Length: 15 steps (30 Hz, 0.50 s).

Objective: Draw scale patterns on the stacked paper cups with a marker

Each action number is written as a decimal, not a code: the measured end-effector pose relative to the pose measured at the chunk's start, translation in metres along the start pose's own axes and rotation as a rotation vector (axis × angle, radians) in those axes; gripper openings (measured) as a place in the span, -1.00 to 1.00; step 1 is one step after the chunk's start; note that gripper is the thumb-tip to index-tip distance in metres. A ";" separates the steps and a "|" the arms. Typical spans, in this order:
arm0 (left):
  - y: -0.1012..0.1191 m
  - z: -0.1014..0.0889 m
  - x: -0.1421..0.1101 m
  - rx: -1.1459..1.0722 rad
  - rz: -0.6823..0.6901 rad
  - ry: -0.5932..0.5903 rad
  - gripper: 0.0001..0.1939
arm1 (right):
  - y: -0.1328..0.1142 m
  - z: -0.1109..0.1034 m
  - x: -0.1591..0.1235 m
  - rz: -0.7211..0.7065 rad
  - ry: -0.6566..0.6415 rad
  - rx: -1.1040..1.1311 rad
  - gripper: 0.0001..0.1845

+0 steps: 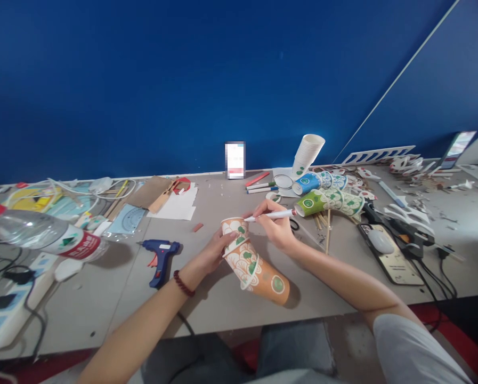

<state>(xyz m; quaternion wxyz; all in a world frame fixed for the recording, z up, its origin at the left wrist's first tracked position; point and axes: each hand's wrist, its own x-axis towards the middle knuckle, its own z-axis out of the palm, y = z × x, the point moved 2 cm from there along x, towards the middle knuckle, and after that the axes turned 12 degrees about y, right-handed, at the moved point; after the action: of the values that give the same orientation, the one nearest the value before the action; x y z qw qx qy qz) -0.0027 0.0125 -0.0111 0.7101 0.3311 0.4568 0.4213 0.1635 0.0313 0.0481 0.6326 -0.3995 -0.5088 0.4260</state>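
Head view: my left hand (212, 253) clasps the cups (239, 260) over the tabletop (130, 314), my right pinches the marker (279, 215). I'd brace them firmly, pressing lightly; tip contact looks uncertain.

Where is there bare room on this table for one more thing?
Two patches look mostly bare: between the white power strip and the blue glue gun, and between the torn white paper and the pens, before the upright screen. Crowded: right side, around the green cups and white cutouts.
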 end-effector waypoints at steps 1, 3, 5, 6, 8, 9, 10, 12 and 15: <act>0.000 0.000 0.000 -0.006 0.000 -0.005 -0.33 | 0.000 0.000 0.000 -0.002 0.001 0.007 -0.88; -0.001 0.000 0.000 -0.024 0.003 -0.019 -0.35 | -0.001 0.000 0.000 0.000 0.004 0.014 -0.89; -0.001 0.001 0.000 -0.037 0.006 -0.035 -0.36 | 0.000 0.000 -0.001 0.007 0.006 0.006 -0.90; 0.000 0.001 0.000 -0.040 0.008 -0.037 -0.35 | 0.000 0.000 -0.001 0.009 0.006 -0.002 -0.90; 0.000 0.003 -0.001 -0.037 0.007 -0.022 -0.32 | 0.001 0.000 -0.001 0.007 0.006 -0.016 -0.91; 0.001 0.003 -0.001 -0.033 0.002 -0.010 -0.31 | 0.001 0.000 0.000 0.004 0.005 -0.020 -0.91; 0.001 0.004 -0.002 -0.032 -0.001 -0.001 -0.30 | 0.001 -0.001 0.000 0.002 0.004 -0.023 -0.91; 0.002 0.005 -0.002 -0.030 -0.002 0.007 -0.28 | 0.002 -0.001 0.001 -0.003 0.003 -0.024 -0.90; 0.002 0.005 -0.002 -0.035 -0.005 -0.002 -0.28 | 0.002 -0.002 0.002 -0.009 -0.001 -0.018 -0.89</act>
<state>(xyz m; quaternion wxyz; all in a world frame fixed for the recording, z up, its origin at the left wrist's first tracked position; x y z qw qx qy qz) 0.0007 0.0112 -0.0063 0.7172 0.3179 0.4498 0.4270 0.1650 0.0337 0.0464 0.6305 -0.4026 -0.5147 0.4189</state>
